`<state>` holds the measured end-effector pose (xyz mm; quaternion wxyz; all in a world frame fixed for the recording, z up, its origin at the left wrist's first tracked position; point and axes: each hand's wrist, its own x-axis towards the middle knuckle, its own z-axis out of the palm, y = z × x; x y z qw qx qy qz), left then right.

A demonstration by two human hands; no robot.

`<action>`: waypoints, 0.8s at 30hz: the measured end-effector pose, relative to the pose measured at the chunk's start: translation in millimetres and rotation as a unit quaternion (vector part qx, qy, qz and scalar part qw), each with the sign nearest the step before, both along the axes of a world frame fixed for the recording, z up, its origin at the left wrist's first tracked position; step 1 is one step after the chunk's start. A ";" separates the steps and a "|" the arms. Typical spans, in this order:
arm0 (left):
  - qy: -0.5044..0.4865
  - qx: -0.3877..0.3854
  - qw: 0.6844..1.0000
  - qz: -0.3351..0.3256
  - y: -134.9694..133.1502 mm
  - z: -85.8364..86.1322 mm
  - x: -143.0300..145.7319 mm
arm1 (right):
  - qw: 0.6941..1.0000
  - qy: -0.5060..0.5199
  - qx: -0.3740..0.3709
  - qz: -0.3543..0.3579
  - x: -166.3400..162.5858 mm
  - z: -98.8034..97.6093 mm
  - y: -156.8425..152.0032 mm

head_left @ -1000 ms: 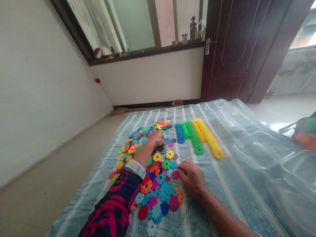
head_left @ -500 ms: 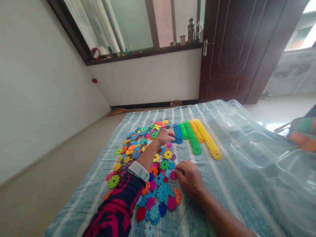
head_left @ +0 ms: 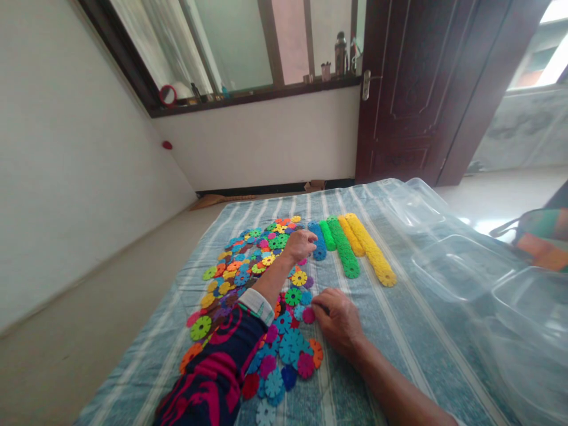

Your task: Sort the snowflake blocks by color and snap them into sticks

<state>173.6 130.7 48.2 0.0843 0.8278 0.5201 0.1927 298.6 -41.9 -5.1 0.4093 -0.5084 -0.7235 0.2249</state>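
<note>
My left hand [head_left: 300, 245] is at the near-left side of a row of overlapping blue snowflake discs [head_left: 318, 241], its fingers bent and slightly apart. I see no disc between them. My right hand [head_left: 339, 319] rests curled on the striped cloth, with its fingertips beside a magenta disc [head_left: 308, 315]; whatever its fingers may hold is hidden. Under and around my left arm spreads a loose heap of many-coloured notched plastic discs [head_left: 293, 346]. Right of the blue row lie a short green row [head_left: 327, 235], a longer green row [head_left: 343, 247], a short yellow row [head_left: 351, 235] and a long yellow row [head_left: 370, 249].
Clear plastic containers [head_left: 461, 269] stand along the right side of the cloth-covered surface [head_left: 399, 337]. A bag with orange and green patches [head_left: 541, 236] is at the right edge. Beyond are a dark red door [head_left: 408, 89] and a window sill [head_left: 261, 94] with small items.
The blue disc that was at my left fingertips no longer shows there, and the fingers have drawn slightly up from the blue row's near end. My right hand stays put; the view shifts slightly.
</note>
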 end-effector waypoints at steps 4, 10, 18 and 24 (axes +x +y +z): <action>0.026 -0.012 0.998 0.052 3.5 7.4 -17.4 | 1.000 0.001 0.003 0.000 -0.4 1.0 0.3; 0.062 -0.072 0.985 0.141 3.3 4.6 -37.1 | 1.000 0.002 0.005 0.002 -0.6 -0.1 0.9; 0.037 -0.126 0.978 0.164 7.7 -5.8 -45.0 | 1.000 0.005 -0.001 0.006 -0.3 -2.4 1.5; -0.029 -0.119 0.975 0.185 10.5 -3.2 -52.5 | 1.000 0.008 -0.001 0.005 -0.5 0.6 0.8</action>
